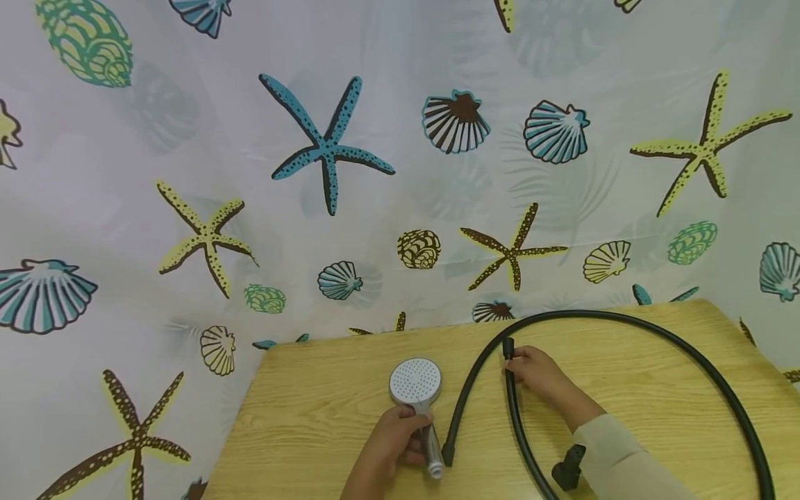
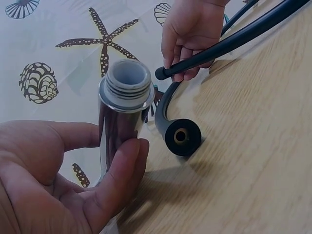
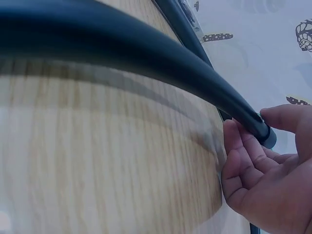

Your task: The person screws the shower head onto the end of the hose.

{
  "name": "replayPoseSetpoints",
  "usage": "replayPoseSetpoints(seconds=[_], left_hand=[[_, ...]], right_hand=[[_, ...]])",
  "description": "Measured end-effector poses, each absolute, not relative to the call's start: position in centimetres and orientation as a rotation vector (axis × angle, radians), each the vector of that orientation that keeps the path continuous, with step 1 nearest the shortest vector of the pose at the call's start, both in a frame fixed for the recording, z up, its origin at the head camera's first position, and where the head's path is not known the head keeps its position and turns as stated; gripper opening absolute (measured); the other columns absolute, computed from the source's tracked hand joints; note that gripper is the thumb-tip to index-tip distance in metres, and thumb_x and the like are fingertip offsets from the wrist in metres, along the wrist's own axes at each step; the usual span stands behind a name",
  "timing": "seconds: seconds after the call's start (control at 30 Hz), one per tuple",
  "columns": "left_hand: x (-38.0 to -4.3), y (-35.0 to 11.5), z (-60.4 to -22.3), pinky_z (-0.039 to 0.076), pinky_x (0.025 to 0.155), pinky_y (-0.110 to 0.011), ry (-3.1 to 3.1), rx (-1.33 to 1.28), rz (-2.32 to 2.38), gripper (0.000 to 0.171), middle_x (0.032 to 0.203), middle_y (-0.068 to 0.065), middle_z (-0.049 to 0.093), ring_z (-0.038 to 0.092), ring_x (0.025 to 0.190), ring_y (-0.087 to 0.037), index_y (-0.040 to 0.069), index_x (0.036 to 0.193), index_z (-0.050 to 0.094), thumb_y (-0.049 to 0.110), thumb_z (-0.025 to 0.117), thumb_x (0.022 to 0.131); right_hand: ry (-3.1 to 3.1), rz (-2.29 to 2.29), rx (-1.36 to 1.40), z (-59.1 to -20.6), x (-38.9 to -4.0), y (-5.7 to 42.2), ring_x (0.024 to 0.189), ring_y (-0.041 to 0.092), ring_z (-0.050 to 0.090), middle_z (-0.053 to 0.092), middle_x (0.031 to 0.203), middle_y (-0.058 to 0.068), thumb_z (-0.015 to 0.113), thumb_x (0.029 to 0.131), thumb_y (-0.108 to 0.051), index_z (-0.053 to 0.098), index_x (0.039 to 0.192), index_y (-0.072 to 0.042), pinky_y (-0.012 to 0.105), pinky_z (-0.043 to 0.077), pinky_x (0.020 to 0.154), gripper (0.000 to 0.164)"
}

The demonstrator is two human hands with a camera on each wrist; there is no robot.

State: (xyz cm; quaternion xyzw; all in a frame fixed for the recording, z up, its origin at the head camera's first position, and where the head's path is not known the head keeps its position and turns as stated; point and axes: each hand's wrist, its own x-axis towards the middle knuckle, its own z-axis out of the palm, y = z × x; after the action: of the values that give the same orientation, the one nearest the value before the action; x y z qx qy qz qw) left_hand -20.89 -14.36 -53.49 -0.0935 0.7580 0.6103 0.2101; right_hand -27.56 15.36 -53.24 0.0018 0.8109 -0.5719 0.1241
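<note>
A chrome shower head (image 1: 415, 382) with a round white spray face is gripped by its handle in my left hand (image 1: 390, 441). The left wrist view shows the handle's threaded white end (image 2: 128, 80) pointing up at the camera, with thumb and fingers around the shaft. My right hand (image 1: 539, 371) pinches one end of a black shower hose (image 1: 514, 396) between thumb and fingers, also seen in the right wrist view. The hose's other end (image 1: 448, 453) lies on the table just right of the shower head; its round opening (image 2: 181, 137) shows in the left wrist view.
The hose (image 1: 681, 340) arches across the right side of the wood-grain table (image 1: 300, 410). A small black fitting (image 1: 569, 469) sits by the right sleeve. A white curtain (image 1: 387, 62) printed with shells and starfish hangs behind the table.
</note>
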Motion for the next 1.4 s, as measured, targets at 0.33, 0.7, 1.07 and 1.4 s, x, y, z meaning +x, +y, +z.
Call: replayPoseSetpoints(seconds=[0.33, 0.7, 1.07, 1.4], left_hand=[[-20.9, -14.7, -53.2, 0.064, 0.069, -0.033, 1.965, -0.22, 1.792, 0.049, 0.103, -0.011, 0.067, 0.066, 0.084, -0.019, -0.007, 0.131, 0.053, 0.021, 0.067, 0.093], [-20.9, -14.6, -53.5, 0.061, 0.072, -0.032, 1.947, -0.205, 1.865, 0.061, 0.118, -0.011, 0.066, 0.064, 0.097, -0.02, -0.007, 0.141, 0.046, 0.021, 0.068, 0.091], [-21.2, -14.4, -53.5, 0.058, 0.071, -0.029, 1.914, -0.213, 1.93, 0.066, 0.124, -0.013, 0.063, 0.061, 0.102, -0.02, -0.006, 0.145, 0.043, 0.023, 0.069, 0.092], [-21.2, -14.1, -53.2, 0.058, 0.069, -0.024, 1.835, -0.196, 2.003, 0.072, 0.128, -0.015, 0.062, 0.064, 0.101, -0.017, -0.007, 0.15, 0.036, 0.019, 0.069, 0.092]], right_hand=[[2.317, -1.75, -0.005, -53.0, -27.5, 15.5, 0.098, 0.021, 0.066, 0.068, 0.12, 0.023, 0.045, 0.108, -0.028, 0.047, 0.144, 0.007, 0.04, 0.059, 0.085, 0.05], [2.225, -1.902, 0.058, -52.8, -27.5, 15.3, 0.098, 0.026, 0.072, 0.067, 0.119, 0.029, 0.048, 0.107, -0.025, 0.046, 0.14, 0.007, 0.033, 0.061, 0.08, 0.046], [2.126, -2.0, 0.019, -52.1, -27.4, 15.2, 0.097, 0.03, 0.074, 0.067, 0.113, 0.023, 0.052, 0.105, -0.018, 0.042, 0.143, 0.003, 0.032, 0.062, 0.077, 0.044], [2.192, -2.012, -0.117, -51.6, -27.0, 15.2, 0.109, 0.041, 0.07, 0.066, 0.121, 0.026, 0.052, 0.106, -0.022, 0.039, 0.148, -0.001, 0.041, 0.063, 0.086, 0.048]])
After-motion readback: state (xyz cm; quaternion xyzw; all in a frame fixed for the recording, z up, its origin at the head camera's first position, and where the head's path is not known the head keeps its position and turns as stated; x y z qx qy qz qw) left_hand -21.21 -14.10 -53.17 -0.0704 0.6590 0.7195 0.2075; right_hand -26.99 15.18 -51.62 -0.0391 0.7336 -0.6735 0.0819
